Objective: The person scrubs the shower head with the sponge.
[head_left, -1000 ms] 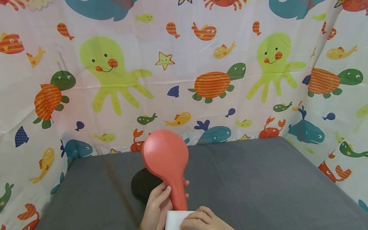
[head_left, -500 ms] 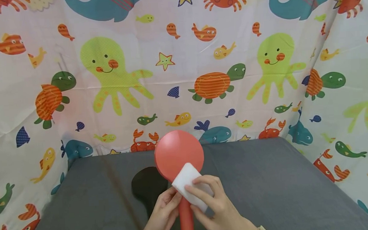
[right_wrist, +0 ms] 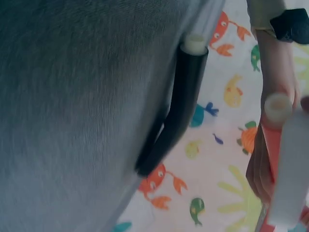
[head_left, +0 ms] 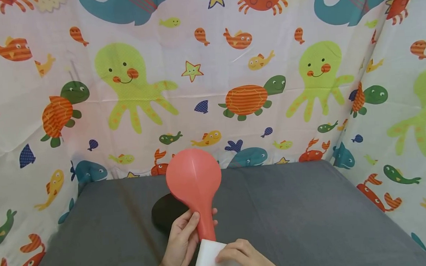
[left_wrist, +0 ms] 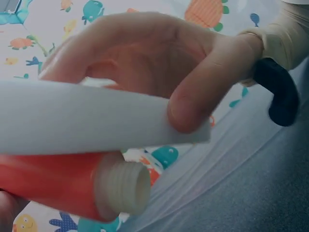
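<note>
My left hand [head_left: 182, 243] is gripping the red paddle [head_left: 194, 182] by its stiff, light, smooth handle, upright above the grey table [head_left: 311, 216], while my right hand [head_left: 243, 262] is pinching the soft white sponge [head_left: 209, 259] against its base.

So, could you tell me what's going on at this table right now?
A person holds a red paddle-shaped object upright over the grey table. The left hand grips its handle, while the right hand holds a white sponge block against the lower end of the handle. A second, black paddle-shaped object lies flat on the table just behind the hands. A sea-creature printed curtain surrounds the table.
</note>
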The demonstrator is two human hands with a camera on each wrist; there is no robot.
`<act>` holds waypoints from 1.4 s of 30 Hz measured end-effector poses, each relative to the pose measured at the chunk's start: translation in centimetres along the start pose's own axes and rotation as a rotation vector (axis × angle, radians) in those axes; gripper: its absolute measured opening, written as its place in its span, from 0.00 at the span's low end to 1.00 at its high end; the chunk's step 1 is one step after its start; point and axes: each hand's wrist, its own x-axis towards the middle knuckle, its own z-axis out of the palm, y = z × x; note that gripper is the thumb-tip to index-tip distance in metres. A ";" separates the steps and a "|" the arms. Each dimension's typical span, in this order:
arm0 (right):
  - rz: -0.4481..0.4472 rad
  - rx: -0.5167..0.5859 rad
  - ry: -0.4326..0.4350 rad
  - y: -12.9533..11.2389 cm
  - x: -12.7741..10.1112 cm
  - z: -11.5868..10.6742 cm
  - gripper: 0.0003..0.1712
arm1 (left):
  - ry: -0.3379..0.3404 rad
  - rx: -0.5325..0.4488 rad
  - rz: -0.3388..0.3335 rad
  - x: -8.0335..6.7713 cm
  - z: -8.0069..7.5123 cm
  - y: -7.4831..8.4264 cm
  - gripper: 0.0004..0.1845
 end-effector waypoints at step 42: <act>0.681 0.578 0.585 1.2 3.1 -0.4 0.27 | -0.086 0.185 -0.011 -1.2 1.5 -1.4 0.18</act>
